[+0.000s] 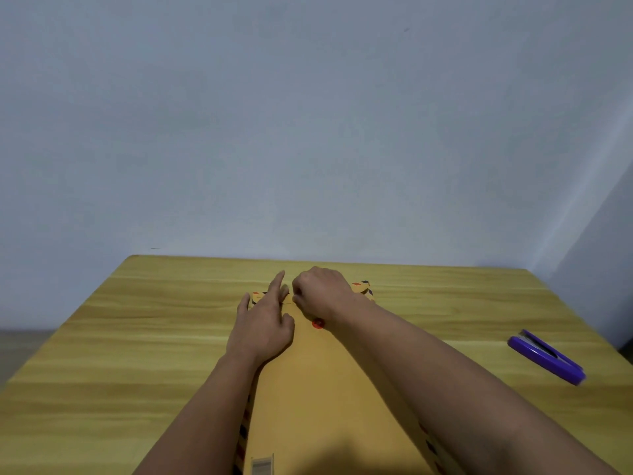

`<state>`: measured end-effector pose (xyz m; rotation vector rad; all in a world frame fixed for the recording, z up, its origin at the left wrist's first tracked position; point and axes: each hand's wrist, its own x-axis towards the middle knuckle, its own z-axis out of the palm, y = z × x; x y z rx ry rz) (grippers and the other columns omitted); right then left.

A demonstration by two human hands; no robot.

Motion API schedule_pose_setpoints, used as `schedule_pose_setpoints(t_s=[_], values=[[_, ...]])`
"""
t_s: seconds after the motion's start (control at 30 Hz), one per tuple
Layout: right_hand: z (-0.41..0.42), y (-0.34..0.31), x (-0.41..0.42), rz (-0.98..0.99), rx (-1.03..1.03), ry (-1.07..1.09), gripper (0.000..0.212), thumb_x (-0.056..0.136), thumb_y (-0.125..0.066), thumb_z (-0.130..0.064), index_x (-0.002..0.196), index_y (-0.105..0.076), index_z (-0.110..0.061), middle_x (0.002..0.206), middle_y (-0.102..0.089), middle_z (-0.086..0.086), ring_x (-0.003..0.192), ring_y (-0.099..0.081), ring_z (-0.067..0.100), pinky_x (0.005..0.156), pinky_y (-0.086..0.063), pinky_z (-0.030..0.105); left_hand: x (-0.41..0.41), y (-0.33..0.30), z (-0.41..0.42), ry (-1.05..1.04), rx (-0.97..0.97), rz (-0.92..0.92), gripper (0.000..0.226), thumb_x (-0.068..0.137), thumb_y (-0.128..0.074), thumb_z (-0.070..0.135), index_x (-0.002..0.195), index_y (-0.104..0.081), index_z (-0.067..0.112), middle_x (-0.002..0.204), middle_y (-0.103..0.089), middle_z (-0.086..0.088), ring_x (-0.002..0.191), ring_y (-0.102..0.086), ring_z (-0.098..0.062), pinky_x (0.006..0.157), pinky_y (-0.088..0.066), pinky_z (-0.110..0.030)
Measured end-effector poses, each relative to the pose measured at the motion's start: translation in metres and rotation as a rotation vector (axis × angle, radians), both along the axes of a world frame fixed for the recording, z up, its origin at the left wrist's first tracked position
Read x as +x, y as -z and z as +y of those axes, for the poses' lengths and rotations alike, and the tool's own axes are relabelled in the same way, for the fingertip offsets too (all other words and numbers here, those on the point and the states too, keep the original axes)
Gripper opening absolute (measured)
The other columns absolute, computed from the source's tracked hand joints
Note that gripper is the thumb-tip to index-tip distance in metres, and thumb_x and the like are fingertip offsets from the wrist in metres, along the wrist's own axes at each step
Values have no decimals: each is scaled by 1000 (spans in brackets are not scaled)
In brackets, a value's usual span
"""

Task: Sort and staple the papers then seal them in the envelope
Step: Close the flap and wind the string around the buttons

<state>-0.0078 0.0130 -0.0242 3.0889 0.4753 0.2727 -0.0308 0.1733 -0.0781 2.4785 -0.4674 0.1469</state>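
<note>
1. Flat on the table (137, 337), a brown envelope (322, 399) is laid lengthwise, its far end folded over.
2. The left hand (263, 323) is pressed on that far end, fingers spread and forefinger stretched out.
3. The right hand (322, 293) is curled with fingers drawn together at the flap; what it grips cannot be told.
4. A red button (318, 323) is seen just beside the right wrist.
5. A purple stapler (548, 356) is left well apart, to the right.

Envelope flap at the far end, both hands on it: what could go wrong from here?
The right hand hides the closure above the red button, so a loose seal could go unseen. The left hand presses only one side of the envelope; it might skew. The stapler lies near the table's right edge.
</note>
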Motion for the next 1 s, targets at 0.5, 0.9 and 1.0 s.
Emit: schedule_pose_setpoints(t_s=[0.5, 0.9, 1.0], values=[[-39, 6, -85, 42, 69, 112, 26, 104, -54, -27, 101, -77, -17, 97, -75, 6, 92, -68, 29, 71, -52, 37, -2, 1, -3, -17, 120, -27, 56, 88, -38, 33, 142, -53, 30, 156, -43, 12, 149, -28, -8, 124, -8, -51], [-32, 28, -107, 61, 150, 171, 25, 99, -52, -15, 109, -75, -19, 103, -72, 7, 95, -66, 31, 70, -44, 36, -1, 0, -3, -20, 149, -25, 60, 85, -34, 36, 143, -52, 30, 156, -43, 11, 150, -27, -10, 124, -8, -51], [-24, 29, -108, 43, 190, 187, 26, 102, -53, -16, 115, -75, -18, 106, -72, 8, 97, -66, 31, 70, -42, 35, -1, 1, -3, -17, 135, -31, 63, 83, -32, 36, 142, -53, 29, 156, -43, 11, 149, -28, -10, 124, -8, -51]])
